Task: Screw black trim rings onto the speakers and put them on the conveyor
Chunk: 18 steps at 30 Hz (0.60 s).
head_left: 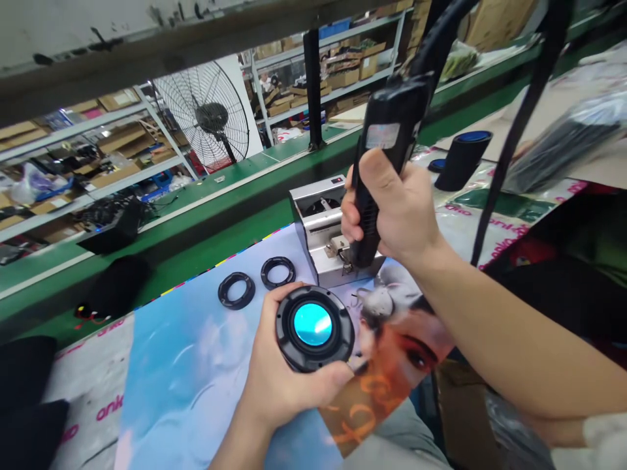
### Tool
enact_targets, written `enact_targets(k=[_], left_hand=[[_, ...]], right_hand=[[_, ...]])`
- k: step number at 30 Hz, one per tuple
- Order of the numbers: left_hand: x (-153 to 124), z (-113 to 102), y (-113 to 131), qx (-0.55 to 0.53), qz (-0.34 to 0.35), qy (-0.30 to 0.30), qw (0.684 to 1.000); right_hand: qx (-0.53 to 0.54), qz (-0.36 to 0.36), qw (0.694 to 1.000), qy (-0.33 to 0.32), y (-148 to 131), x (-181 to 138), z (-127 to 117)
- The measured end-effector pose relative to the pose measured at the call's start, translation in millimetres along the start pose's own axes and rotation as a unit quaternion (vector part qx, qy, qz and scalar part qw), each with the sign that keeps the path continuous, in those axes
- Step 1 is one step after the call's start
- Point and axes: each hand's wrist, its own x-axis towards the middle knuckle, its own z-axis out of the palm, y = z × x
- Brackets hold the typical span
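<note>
Caged fan [210, 117], metal shelves [165, 134], cardboard boxes [343, 79]

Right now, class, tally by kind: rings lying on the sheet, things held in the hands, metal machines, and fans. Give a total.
Rings: 2
Held things: 2 (round part in the left hand, tool in the right hand)
Metal machine: 1
Fan: 1
Total: 6

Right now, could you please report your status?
Left hand holding round black part; right hand gripping black handheld tool; two black rings lying just beyond the part.
</note>
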Motion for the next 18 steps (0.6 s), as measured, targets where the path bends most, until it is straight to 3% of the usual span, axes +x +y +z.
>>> enact_targets(k=[4, 6, 9, 13, 15, 18], left_hand=[[0, 1, 2, -0.038, -0.019, -0.018, 0.999], [0, 0, 4, -0.042, -0.023, -0.022, 0.999], [1, -1, 4, -0.039, -0.031, -0.023, 0.999], [0, -2, 4, -0.039, -0.034, -0.025, 0.998], [0, -1, 4, -0.040, -0.031, -0.021, 0.998], [0, 0, 6, -0.049, -0.026, -0.027, 0.998]], right_hand=[[0.006, -0.026, 1.000, -0.002, -41, -4, 12], [0.005, -0.033, 0.997, -0.071, -69, -7, 26], [-0.018, -0.056, 0.994, -0.089, -102, -13, 55], [-0.055, -0.047, 0.993, -0.096, -110, -22, 83], [-0.039, -0.038, 0.994, -0.096, -105, -22, 86], [-0.054, 0.032, 0.990, -0.123, -101, -14, 83]])
